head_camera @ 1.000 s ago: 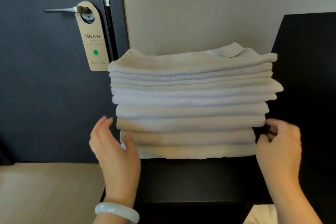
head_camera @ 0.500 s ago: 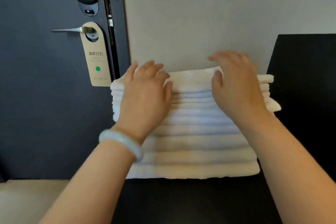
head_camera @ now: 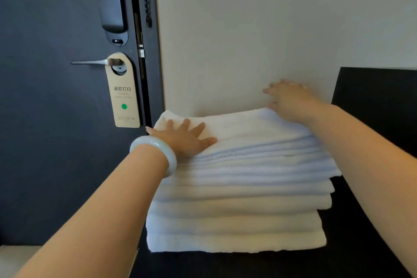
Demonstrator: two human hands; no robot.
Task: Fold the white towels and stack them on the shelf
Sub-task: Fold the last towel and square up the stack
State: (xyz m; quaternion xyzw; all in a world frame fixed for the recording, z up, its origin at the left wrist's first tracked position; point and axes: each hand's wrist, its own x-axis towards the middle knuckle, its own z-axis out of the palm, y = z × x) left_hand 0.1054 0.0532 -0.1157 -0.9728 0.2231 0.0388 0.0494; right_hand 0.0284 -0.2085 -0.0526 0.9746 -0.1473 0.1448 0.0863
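The folding looks finished and the work appears to be at its last step: squaring and settling the stack of white towels [head_camera: 237, 198] where it sits on the dark shelf [head_camera: 352, 246].

Both hands lie on the top towel [head_camera: 248, 126]. The left hand [head_camera: 185, 139], with a pale bangle [head_camera: 158, 153] at the wrist, presses flat near the towel's front left corner, its fingers spread and straight and gripping nothing. The right hand [head_camera: 291, 101] reaches to the far right corner, close to the cream wall [head_camera: 248, 29]. It is a little blurred, but its fingers look extended over the cloth and not curled round it.

The stack stands with its back edge against the wall, between the dark door [head_camera: 45, 142], which carries a door hanger [head_camera: 124, 97], on the left and a dark panel [head_camera: 379, 97] on the right. The layers are not quite flush. The upper towels jut out to the right past the lower ones, and the top dips under the left palm.

The next move probably calls for even downward pressure, then a light push on the right edges to line them up without dragging the lower towels or tipping the pile forward.
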